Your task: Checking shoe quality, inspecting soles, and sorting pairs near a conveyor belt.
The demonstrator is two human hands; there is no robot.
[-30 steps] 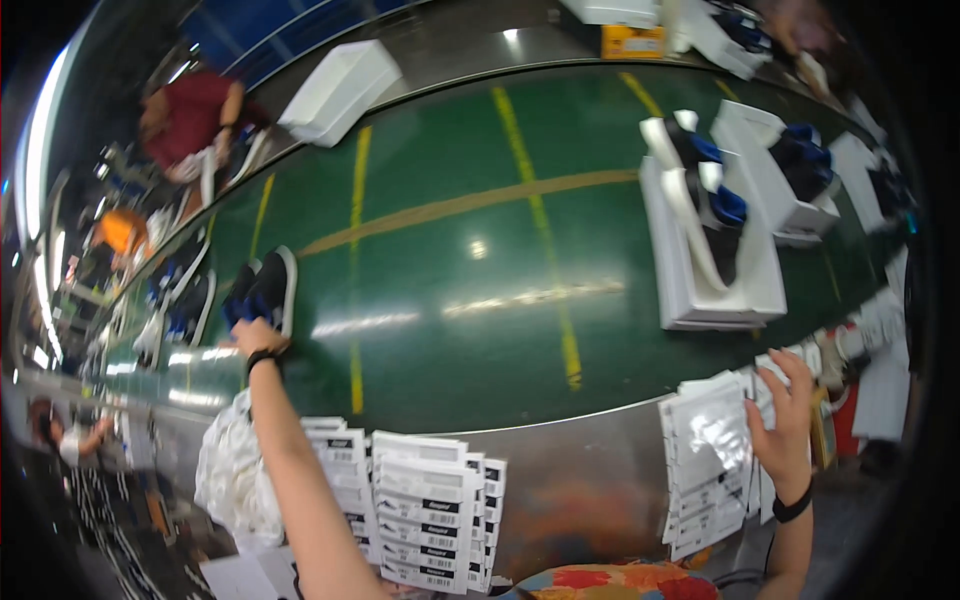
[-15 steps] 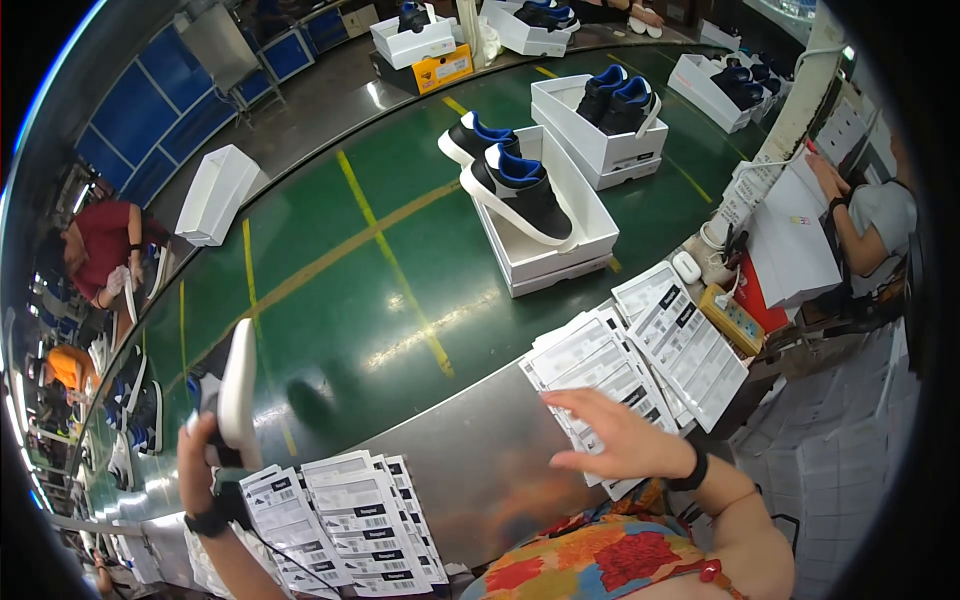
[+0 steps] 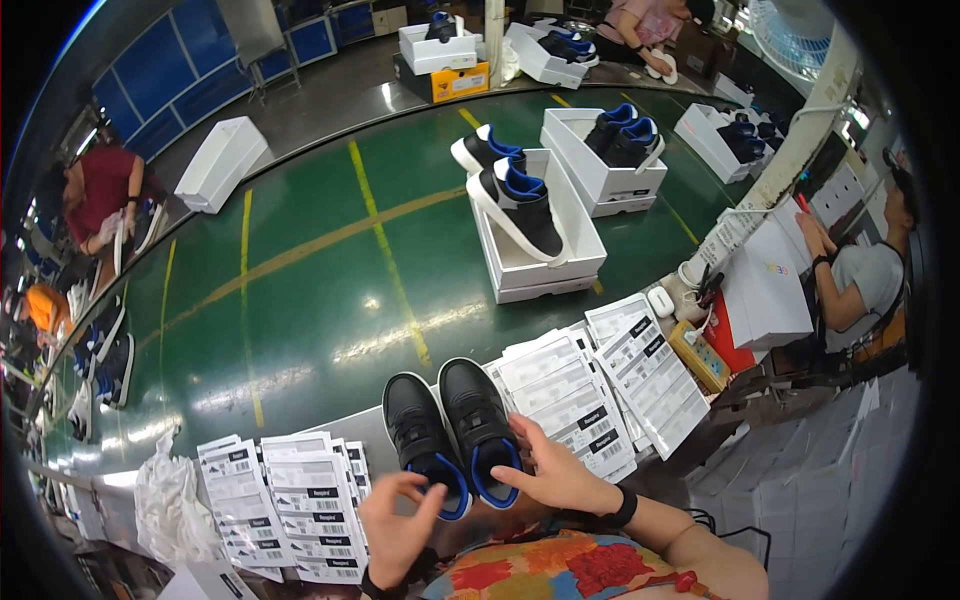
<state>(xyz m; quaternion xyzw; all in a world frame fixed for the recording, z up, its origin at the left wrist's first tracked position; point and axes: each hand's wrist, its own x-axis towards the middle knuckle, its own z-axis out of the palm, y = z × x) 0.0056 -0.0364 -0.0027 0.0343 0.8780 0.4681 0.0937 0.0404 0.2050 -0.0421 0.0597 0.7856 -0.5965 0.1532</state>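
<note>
A pair of black sneakers with white soles and blue linings stands side by side on the metal ledge in front of me, toes pointing away. My right hand grips the right sneaker, its thumb at the blue collar and its fingers along the outer side. At the heel of the left sneaker is my left hand, thumb and forefinger curved with a gap between them. That hand is slightly blurred and seems to hold nothing. Stacks of printed label sheets lie to the right of the pair, others to the left.
Beyond the ledge runs a green conveyor belt carrying white shoe boxes with sneakers. An empty white box sits at far left. Crumpled white tissue paper lies at left. A yellow power strip is at right. Co-workers sit around the belt.
My left hand has come from the left, over the belt, to the ledge before me; the sneaker it held is now in the pair there. My right hand has moved from the label sheets to the right sneaker.
</note>
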